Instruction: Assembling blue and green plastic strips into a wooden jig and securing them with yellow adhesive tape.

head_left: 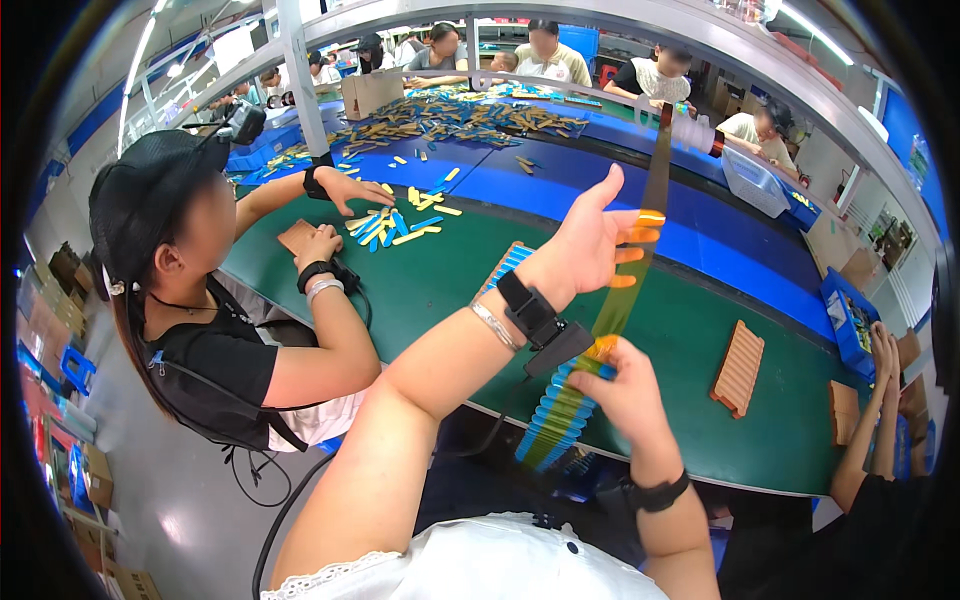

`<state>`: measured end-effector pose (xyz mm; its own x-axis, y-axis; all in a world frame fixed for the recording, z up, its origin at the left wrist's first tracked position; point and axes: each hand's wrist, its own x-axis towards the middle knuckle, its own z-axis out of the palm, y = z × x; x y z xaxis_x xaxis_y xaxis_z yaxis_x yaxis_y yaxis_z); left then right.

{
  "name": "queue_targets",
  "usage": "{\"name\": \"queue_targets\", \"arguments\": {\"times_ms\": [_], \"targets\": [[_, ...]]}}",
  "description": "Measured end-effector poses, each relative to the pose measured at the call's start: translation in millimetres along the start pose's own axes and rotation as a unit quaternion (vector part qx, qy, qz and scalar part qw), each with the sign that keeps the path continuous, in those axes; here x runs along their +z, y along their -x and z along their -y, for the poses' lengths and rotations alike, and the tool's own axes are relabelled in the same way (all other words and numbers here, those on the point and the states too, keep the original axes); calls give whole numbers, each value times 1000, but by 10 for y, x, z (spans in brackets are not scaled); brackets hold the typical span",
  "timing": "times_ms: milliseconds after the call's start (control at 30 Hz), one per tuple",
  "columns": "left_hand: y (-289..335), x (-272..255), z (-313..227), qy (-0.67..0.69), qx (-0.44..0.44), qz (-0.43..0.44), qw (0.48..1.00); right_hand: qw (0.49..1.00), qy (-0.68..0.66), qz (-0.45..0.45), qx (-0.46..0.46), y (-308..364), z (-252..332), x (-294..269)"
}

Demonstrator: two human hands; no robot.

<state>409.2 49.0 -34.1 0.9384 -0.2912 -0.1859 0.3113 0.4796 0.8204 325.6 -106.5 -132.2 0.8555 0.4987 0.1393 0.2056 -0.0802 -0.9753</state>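
A long strip of clear amber tape (625, 300) runs down from a roll (697, 134) at the upper right to a row of blue strips (552, 420) near the table's front edge. It lies along the middle of that row. My left hand (585, 240) is open, thumb up, its fingertips showing orange through the tape. Lower down, my right hand (632, 390) pinches the tape at the top end of the blue row. Left of my left wrist, a holder filled with blue strips (510, 262) is partly hidden by my forearm.
A brown ridged holder (738, 368) lies on the green table (670, 345); another holder (843, 412) is farther right. At left a co-worker handles loose blue and yellow sticks (390, 228). A blue bin (848, 320) stands right. A metal post (302, 85) rises behind.
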Motion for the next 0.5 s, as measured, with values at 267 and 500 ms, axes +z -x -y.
{"name": "queue_targets", "arguments": {"times_ms": [267,500], "targets": [[931,74,1114,93,-118,269,951,977,178,106,-53,1560,23,-201],[271,-66,975,72,-167,268,946,957,214,130,-149,1666,116,-279]]}}
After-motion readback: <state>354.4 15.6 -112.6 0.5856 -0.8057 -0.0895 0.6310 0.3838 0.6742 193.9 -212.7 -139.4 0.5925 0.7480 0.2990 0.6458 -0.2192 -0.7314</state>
